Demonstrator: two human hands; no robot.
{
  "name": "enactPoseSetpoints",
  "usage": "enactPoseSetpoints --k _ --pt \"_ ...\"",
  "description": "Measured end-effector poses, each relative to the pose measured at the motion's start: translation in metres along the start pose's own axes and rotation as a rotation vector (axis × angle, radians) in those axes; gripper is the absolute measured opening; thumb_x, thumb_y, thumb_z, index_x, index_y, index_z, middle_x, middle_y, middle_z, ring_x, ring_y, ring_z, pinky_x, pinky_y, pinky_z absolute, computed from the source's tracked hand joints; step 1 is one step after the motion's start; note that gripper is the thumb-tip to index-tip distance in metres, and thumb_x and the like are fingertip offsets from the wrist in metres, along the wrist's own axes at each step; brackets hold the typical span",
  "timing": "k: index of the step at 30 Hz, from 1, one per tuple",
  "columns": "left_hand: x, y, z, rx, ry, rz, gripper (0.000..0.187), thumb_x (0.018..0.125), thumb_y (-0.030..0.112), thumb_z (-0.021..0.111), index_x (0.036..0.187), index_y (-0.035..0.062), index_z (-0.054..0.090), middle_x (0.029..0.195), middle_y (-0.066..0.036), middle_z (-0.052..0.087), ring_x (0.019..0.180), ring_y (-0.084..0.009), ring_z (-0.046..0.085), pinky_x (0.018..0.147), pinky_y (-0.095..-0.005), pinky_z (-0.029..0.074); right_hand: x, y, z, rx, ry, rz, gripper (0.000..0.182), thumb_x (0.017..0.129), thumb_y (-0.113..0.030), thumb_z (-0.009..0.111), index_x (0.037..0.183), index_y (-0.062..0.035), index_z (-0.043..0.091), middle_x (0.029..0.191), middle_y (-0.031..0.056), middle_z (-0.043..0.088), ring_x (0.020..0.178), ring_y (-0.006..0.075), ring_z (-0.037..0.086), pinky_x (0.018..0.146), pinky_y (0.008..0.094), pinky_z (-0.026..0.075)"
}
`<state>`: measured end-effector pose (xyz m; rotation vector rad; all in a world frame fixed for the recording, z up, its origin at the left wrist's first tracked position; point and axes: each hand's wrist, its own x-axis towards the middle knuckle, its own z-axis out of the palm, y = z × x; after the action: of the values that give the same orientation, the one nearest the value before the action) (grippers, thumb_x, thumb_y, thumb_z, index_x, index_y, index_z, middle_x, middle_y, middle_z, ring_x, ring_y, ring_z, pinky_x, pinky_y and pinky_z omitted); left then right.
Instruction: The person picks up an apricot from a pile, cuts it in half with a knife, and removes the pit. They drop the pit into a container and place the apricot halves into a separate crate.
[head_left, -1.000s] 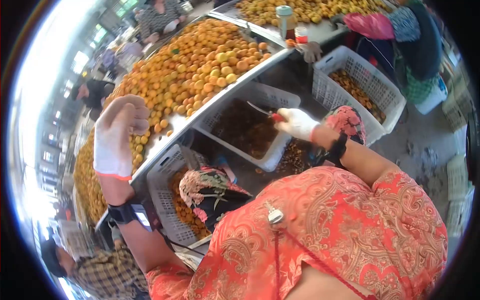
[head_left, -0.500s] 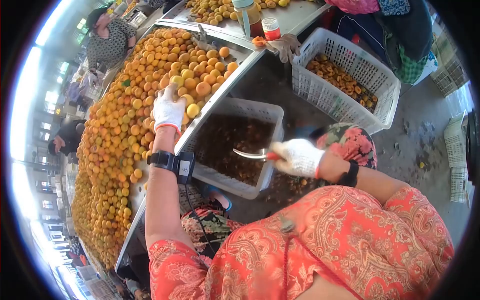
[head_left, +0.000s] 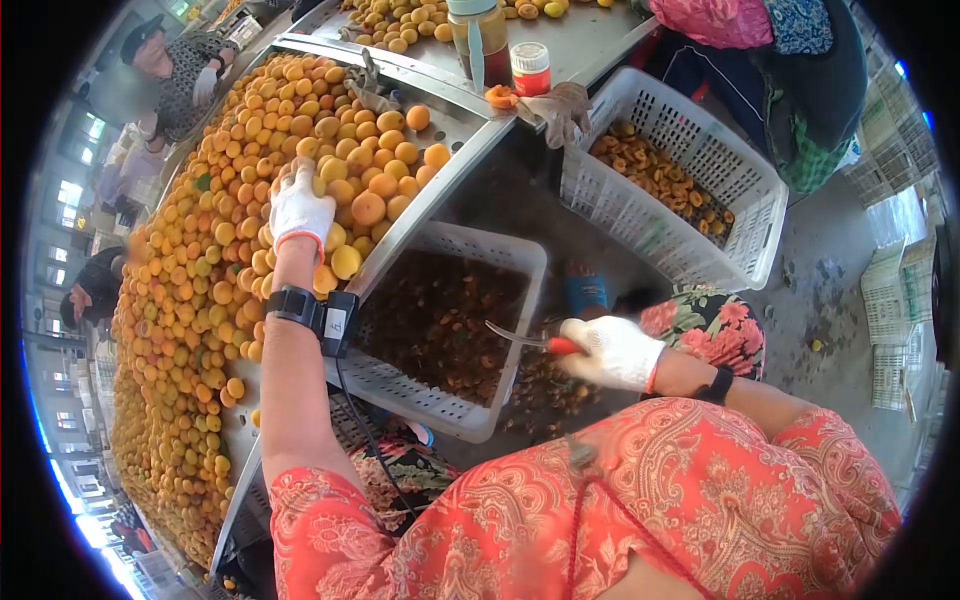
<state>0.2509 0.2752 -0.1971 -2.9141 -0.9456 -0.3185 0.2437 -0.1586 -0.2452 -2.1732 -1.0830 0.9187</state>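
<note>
My left hand, in a white glove, reaches palm down onto the heap of orange-yellow apricots on the metal table. Its fingers point away from me among the fruit, and what lies under them is hidden. My right hand, also gloved in white, is wrapped round the red handle of a curved metal tool. The blade points left over the right edge of a white crate holding dark, wet-looking pieces.
A second white crate with halved fruit stands at the upper right, near another person. A red jar, a drink bottle and a grey glove lie by the table's corner. People stand beyond the heap.
The whole view has shifted, with the table and crates lying further left. My left hand remains on the apricots; my right hand still holds the tool, slightly lower in view.
</note>
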Motion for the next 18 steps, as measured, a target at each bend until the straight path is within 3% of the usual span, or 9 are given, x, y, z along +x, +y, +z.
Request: enactPoseSetpoints --k 5,6,8,10,12,14,16,17,18 --pt "-0.002 -0.002 0.001 -0.200 0.025 -0.125 0.050 0.074 0.024 0.069 0.123 0.0157 0.063 0.134 -0.020 0.051 0.118 -0.0389 0.056 0.100 -0.0427 0.047 -0.001 -0.004 -0.009 0.033 0.032 0.000 0.026 0.087 -0.029 0.060 0.096 -0.0052 0.058 0.077 0.0219 0.065 0.075 0.0417 0.064 0.067 0.0475 0.050" --pt "-0.006 -0.001 -0.004 -0.202 0.101 -0.116 0.047 0.076 0.020 0.068 0.123 0.0119 0.062 0.123 -0.018 0.058 0.110 -0.0347 0.061 0.094 -0.0400 0.050 -0.003 -0.006 -0.011 0.058 0.040 0.006 0.025 0.087 -0.029 0.060 0.095 -0.0052 0.059 0.076 0.0221 0.065 0.076 0.0419 0.064 0.068 0.0478 0.050" --pt "-0.016 -0.009 -0.012 -0.639 0.252 -0.034 0.039 0.081 0.013 0.066 0.119 0.0050 0.062 0.107 -0.012 0.064 0.091 -0.0263 0.065 0.081 -0.0354 0.054 -0.004 0.004 -0.005 0.113 0.137 -0.099 0.025 0.087 -0.028 0.060 0.094 -0.0048 0.060 0.078 0.0225 0.065 0.077 0.0420 0.065 0.068 0.0480 0.050" --pt "-0.041 0.008 -0.053 -1.275 0.141 -0.249 0.028 0.086 0.006 0.060 0.113 -0.0006 0.062 0.095 -0.008 0.065 0.082 -0.0167 0.061 0.073 -0.0302 0.052 -0.004 0.001 -0.009 0.155 0.154 -0.091 0.025 0.087 -0.026 0.061 0.096 -0.0038 0.062 0.083 0.0235 0.066 0.085 0.0413 0.065 0.072 0.0457 0.051" --pt "-0.079 0.014 -0.085 -1.815 0.007 -0.146 0.024 0.090 0.009 0.063 0.113 0.0012 0.062 0.099 -0.009 0.066 0.081 -0.0173 0.061 0.068 -0.0287 0.052 -0.003 0.002 -0.003 0.280 0.265 -0.164 0.021 0.088 -0.021 0.060 0.098 -0.0027 0.061 0.086 0.0223 0.066 0.088 0.0383 0.066 0.075 0.0425 0.051" --pt "-0.125 0.039 -0.121 -2.085 -0.167 -0.134 0.033 0.091 0.012 0.064 0.121 0.0015 0.059 0.103 -0.012 0.065 0.084 -0.0194 0.062 0.071 -0.0299 0.054 -0.005 -0.009 -0.006 0.375 0.290 -0.201 0.018 0.090 -0.018 0.059 0.099 -0.0022 0.060 0.086 0.0206 0.067 0.088 0.0365 0.067 0.076 0.0408 0.051" --pt "-0.173 0.063 -0.141 -2.128 -0.158 -0.064 0.045 0.091 0.015 0.066 0.132 0.0023 0.052 0.108 -0.015 0.064 0.088 -0.0219 0.064 0.074 -0.0327 0.056 -0.011 -0.018 -0.007 0.464 0.311 -0.234 0.016 0.091 -0.016 0.057 0.099 -0.0018 0.059 0.087 0.0189 0.067 0.089 0.0347 0.067 0.076 0.0391 0.051" --pt "-0.193 0.084 -0.153 -2.131 -0.039 -0.202 0.054 0.090 0.022 0.068 0.137 0.0047 0.047 0.099 -0.014 0.065 0.072 -0.0238 0.064 0.063 -0.0348 0.054 -0.013 -0.022 -0.007 0.452 0.333 -0.266 0.015 0.093 -0.016 0.057 0.099 -0.0020 0.058 0.086 0.0159 0.067 0.085 0.0313 0.067 0.075 0.0373 0.051" --pt "-0.212 0.085 -0.154 -2.245 -0.088 -0.170 0.057 0.089 0.018 0.067 0.139 0.0024 0.045 0.106 -0.017 0.065 0.075 -0.0250 0.065 0.066 -0.0353 0.054 -0.016 -0.024 -0.007 0.439 0.354 -0.295 0.014 0.094 -0.015 0.056 0.098 -0.0022 0.057 0.084 0.0129 0.066 0.081 0.0279 0.066 0.073 0.0356 0.050"
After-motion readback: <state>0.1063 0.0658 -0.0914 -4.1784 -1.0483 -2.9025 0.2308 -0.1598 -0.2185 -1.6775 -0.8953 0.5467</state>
